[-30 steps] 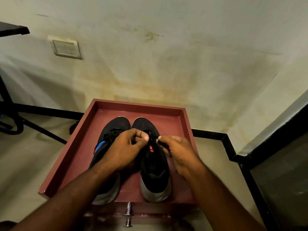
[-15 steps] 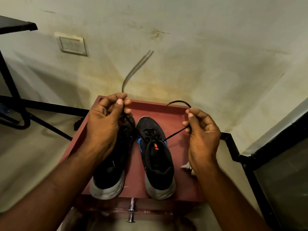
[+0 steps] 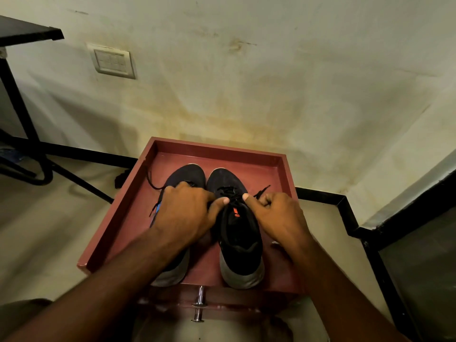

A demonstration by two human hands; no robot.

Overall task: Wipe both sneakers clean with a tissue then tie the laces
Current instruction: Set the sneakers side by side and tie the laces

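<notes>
I have two sneakers standing side by side in the red tray (image 3: 138, 193), toes pointing to the far wall and heels toward me, so both lace rows face up where I can work them. My attention is on the right sneaker (image 3: 237, 228), the one with the small orange mark on its tongue. My left hand (image 3: 183, 211) reaches across the left sneaker (image 3: 190, 172) and covers most of its middle, because that is the shortest way to the other shoe's laces. Its thumb and curled fingers (image 3: 223, 201) pinch a black lace (image 3: 228, 191) at the top of the right sneaker's lacing. My right hand (image 3: 274, 213) sits just right of the same spot, fingers curled in with the thumb pressed forward; a lace end (image 3: 262, 190) pokes out past its knuckles toward the far right, so I judge it is gripping that end. Both hands are close together and low on the shoe, which keeps the lace short and taut for forming the knot.

One loose lace (image 3: 154, 182) of the left sneaker trails out to the left, up to the tray's rim, so that shoe looks untied to me. I count two sneakers, two hands and one tray; I cannot make out a tissue for certain. A metal handle (image 3: 198, 304) sticks out below the tray's near edge.
</notes>
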